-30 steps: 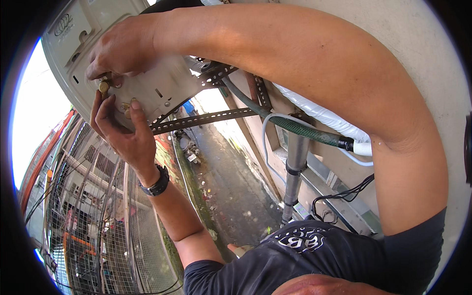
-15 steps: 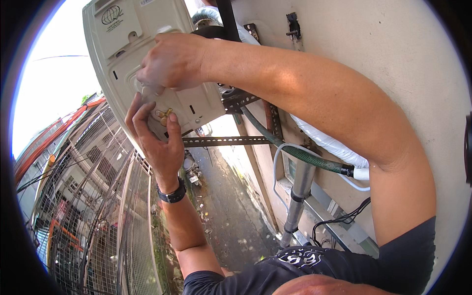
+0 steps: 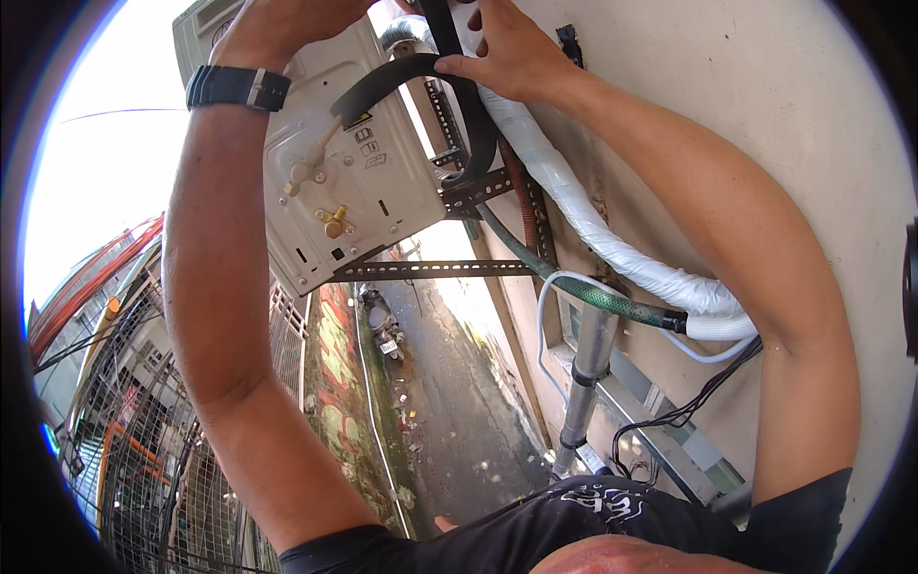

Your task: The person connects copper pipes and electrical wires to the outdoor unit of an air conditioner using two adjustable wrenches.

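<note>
My left hand (image 3: 287, 24) is raised over the top of the beige outdoor air-conditioner unit (image 3: 397, 196); the upper edge cuts off its fingers. At the black foam-covered pipe (image 3: 397, 72), my right hand (image 3: 516, 53) has its thumb against the bend, with the visible fingers apart from it. Bare pipe emerges from the foam and meets the upper service valve (image 3: 304, 175) on the unit's side. Below that sits a brass valve (image 3: 335, 222) with nothing attached. A black watch (image 3: 237, 88) is on my left wrist.
Perforated metal brackets (image 3: 440, 271) support the unit by the wall. A white-wrapped pipe bundle (image 3: 583, 206) and a green hose (image 3: 593, 297) run down to the right, near a metal pole (image 3: 585, 373). Far below lies an alley (image 3: 469, 402) with a parked motorbike (image 3: 382, 325). Wire mesh (image 3: 143, 411) stands left.
Both hands have left the valves. My left hand rose to the top edge, and my right hand moved up and right to the black foam-covered pipe.
</note>
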